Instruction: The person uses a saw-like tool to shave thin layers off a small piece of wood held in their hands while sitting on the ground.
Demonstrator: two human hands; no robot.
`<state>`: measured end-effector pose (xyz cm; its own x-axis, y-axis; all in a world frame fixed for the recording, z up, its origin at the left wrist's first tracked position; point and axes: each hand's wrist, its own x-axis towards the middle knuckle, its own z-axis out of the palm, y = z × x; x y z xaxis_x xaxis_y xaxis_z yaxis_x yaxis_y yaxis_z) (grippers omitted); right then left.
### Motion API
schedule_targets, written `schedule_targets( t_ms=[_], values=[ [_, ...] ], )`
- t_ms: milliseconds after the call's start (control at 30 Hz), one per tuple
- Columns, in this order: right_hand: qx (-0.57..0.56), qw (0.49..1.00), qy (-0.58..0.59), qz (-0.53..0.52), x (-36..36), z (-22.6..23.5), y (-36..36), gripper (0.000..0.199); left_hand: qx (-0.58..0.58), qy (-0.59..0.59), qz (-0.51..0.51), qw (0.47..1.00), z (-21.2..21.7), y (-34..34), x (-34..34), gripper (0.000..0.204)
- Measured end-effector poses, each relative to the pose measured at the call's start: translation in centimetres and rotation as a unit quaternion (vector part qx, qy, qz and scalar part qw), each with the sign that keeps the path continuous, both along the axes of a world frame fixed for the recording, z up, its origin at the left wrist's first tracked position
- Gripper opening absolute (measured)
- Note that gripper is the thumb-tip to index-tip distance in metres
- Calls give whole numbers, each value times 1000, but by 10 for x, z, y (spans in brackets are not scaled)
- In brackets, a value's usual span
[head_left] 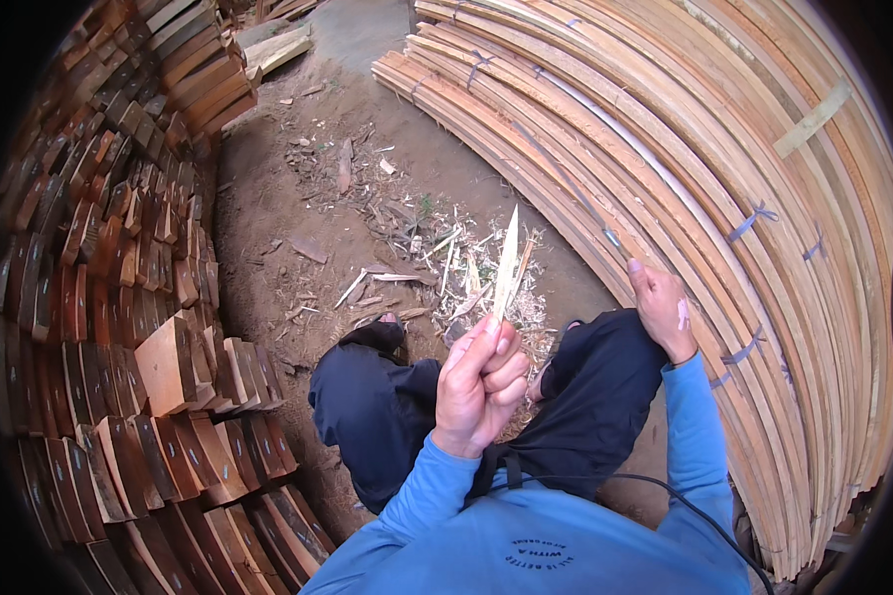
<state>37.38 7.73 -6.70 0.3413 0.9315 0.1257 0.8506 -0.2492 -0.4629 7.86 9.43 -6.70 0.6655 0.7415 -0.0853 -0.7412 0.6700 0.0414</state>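
Note:
My left hand (480, 385) is raised in front of my body, its fingers closed round the lower end of a pale, freshly cut wood sliver (507, 264). The sliver stands nearly upright and tapers to a sharp point at the top. By my right knee, my right hand (662, 305) is closed on the handle of a long, narrow-bladed knife (564, 181). A shiny collar shows just above that hand, and the dark blade slants up and left across the timber strips. Most of the handle is hidden in my grip. The blade and the sliver are apart.
Long timber strips (764, 213), bundled with ties, lie along the right. Stacked short wood blocks (193, 367) rise at the left. Shavings (476, 263) litter the dirt ground (268, 238) before my feet. A black cable (687, 504) crosses my lap toward the right.

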Motion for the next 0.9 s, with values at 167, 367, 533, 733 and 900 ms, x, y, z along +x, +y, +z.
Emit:
schedule_targets(
  t_ms=[167,367,533,733,900],
  values=[
    [-16,985,66,156,-18,11,-19,59,-28,-5,-8,1000,-6,0,4,26],
    [-70,973,92,198,-45,29,-30,54,-62,-39,-20,997,-14,1,6,25],
    [-45,977,35,207,-42,22,-28,54,-40,-23,-16,999,-11,2,5,23],
    [-17,998,0,68,-24,4,-2,57,22,-44,-23,999,-1,-9,1,23],
    [-37,999,-4,24,-7,1,-1,63,-47,-52,15,997,-10,2,-1,25]
  ],
)
